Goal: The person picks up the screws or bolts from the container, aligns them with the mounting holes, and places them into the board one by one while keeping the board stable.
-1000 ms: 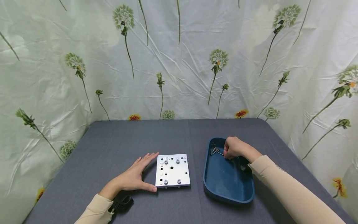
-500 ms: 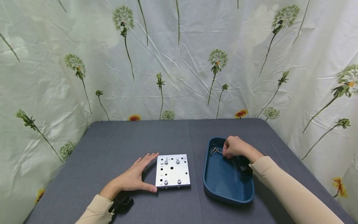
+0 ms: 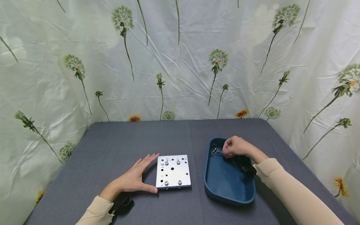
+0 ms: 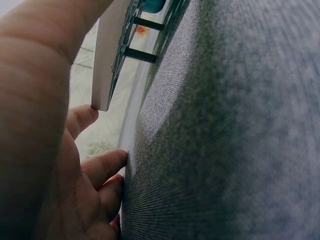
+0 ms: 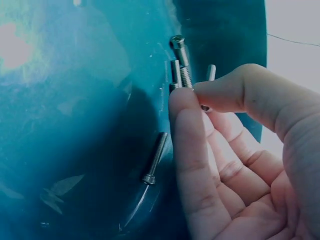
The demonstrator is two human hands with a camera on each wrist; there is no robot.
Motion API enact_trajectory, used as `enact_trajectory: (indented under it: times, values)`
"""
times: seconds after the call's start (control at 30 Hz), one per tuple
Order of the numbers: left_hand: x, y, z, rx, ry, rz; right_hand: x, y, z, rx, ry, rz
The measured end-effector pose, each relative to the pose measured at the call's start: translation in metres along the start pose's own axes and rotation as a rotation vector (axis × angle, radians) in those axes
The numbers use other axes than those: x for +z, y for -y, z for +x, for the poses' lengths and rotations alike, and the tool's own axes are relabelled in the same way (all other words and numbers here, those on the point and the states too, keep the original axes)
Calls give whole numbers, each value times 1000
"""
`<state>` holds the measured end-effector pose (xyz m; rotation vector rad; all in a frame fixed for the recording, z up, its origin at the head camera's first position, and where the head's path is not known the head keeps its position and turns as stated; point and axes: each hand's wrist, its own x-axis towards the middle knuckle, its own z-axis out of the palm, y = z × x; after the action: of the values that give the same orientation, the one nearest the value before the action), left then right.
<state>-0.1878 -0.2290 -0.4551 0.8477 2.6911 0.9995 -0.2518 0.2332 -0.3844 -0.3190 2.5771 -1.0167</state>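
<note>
In the head view a silver metal plate (image 3: 175, 170) with holes and socket-head screws (image 3: 179, 182) sits mid-table. My left hand (image 3: 135, 176) spans its left side, fingers extended, thumb by the front corner and index finger by the back one. Screw shanks (image 4: 140, 55) stick out beneath the raised plate in the left wrist view. My right hand (image 3: 238, 147) reaches into the far end of the blue tray (image 3: 225, 184). Its thumb and index finger pinch a metal screw (image 5: 186, 77), partly hidden by the fingertips. Other loose screws lie right beside them, one (image 5: 178, 47) just ahead.
Another screw (image 5: 156, 157) lies apart on the tray floor. A dark grey cloth (image 3: 140, 137) covers the table, and a flower-printed white curtain (image 3: 182, 78) hangs behind and at both sides. A black wrist device (image 3: 123, 204) sits under my left wrist.
My right hand has shifted slightly left and up within the tray, with the thin screw at its fingertips moving along. My left hand and the plate stay put.
</note>
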Motion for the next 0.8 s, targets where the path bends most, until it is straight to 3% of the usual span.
enact_trajectory:
  times: [0.27, 0.8]
  values:
    - [1, 1, 0, 3, -5, 5, -6, -3, -5, -11, 4, 135]
    - [2, 4, 0, 10, -13, 8, -19, -2, -15, -22, -23, 209]
